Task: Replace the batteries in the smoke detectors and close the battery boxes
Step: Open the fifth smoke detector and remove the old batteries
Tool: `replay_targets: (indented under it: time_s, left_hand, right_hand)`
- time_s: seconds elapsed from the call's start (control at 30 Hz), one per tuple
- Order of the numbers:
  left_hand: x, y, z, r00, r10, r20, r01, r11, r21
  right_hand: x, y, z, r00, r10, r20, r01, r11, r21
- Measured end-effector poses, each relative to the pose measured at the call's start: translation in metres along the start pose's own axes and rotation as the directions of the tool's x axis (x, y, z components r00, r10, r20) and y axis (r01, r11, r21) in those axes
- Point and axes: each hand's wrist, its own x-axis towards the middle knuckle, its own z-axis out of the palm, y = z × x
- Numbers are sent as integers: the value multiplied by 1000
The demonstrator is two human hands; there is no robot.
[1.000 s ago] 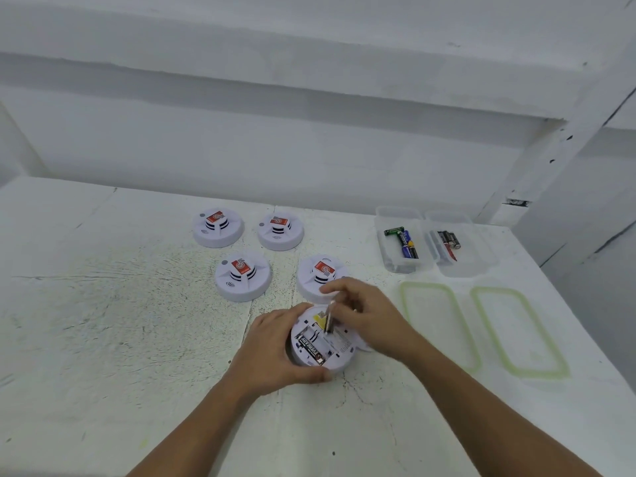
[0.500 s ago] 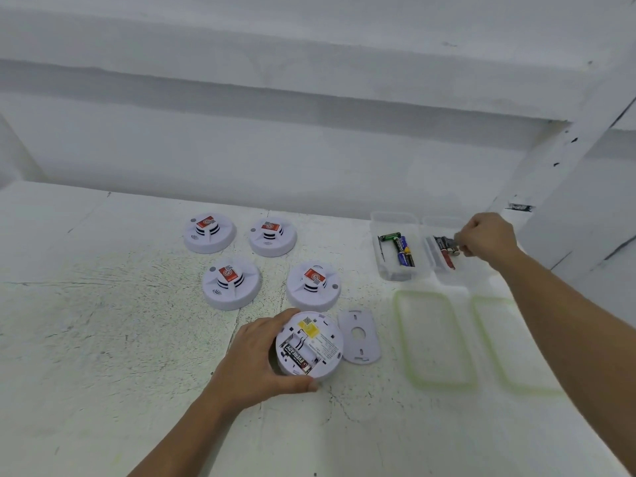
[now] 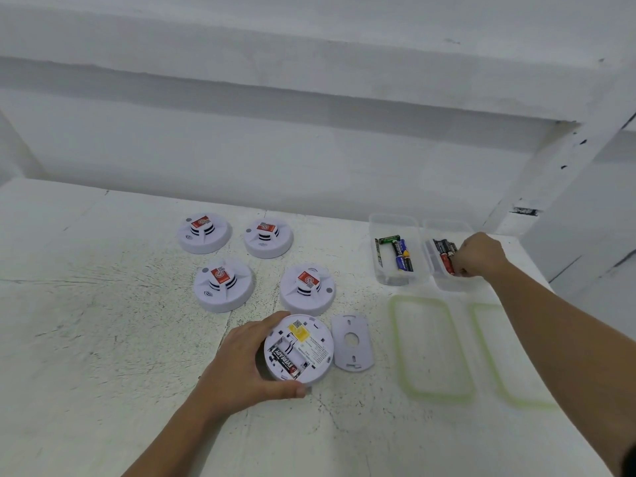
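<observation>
Fingers of the left hand [image 3: 241, 356] grip the upturned smoke detector [image 3: 299, 349] on the worktop [image 3: 103, 339], its empty battery slot running diagonally, well apart from the right hand [image 3: 480, 254], which is curled among batteries [image 3: 444, 251] in the right-hand box [image 3: 451, 285]; whether it pinches one I cannot tell

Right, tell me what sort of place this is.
Probably a bare workroom or test bench, not a lived-in home: a scuffed white table against plain white walls, four smoke detectors set out beside the opened smoke detector, and two clear tubs of loose batteries.
</observation>
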Motion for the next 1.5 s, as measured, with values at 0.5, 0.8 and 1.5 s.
replay_targets:
  time_s: [0.5,0.8,1.5]
  left_hand:
    - [1,-6,2,999,-32,3,32,999,25]
    - [1,-2,-2,1000,8,28,-9,1000,26]
    - [3,-8,-5,993,84,86,-84,996,-4]
  right_hand:
    - [-7,-1,-13,993,4,-119,14,987,158]
    - [-89,-47,-20,910,-302,-285,389,861,329]
    - [-214,-111,65,108,-957,270,974,48,-221]
